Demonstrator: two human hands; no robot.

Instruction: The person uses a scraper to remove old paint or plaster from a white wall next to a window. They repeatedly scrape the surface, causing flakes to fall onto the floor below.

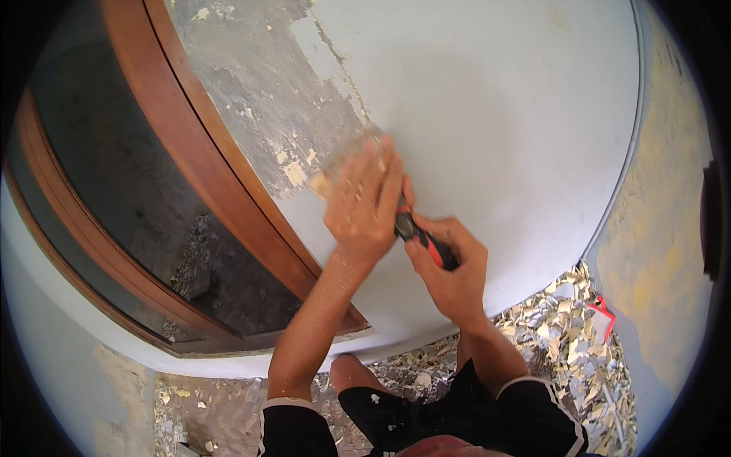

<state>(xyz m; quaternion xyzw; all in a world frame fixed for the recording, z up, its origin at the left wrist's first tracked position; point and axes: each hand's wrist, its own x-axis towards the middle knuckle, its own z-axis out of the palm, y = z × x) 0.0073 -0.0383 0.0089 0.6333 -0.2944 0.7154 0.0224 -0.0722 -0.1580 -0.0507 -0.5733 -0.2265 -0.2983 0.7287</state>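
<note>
My right hand [457, 263] is closed around the red and black handle of a scraper [428, 243], low on the painted wall [468, 114]. My left hand [365, 194] lies over the tool's front end, its fingers pointing up the wall; they cover most of the head, and motion blurs that area. Whether the left fingers grip the tool or only press on it cannot be told. Above and left of the hands is a bare grey patch [257, 91] with ragged paint edges and pale flakes. A crack runs down the wall to the fingertips.
A brown wooden window frame [211, 171] with dark glass stands close on the left. Paint chips [554, 331] cover the floor along the wall's foot, with a red-edged object [602, 320] among them. A grey cable [634, 131] runs down the right corner beside a patchy wall.
</note>
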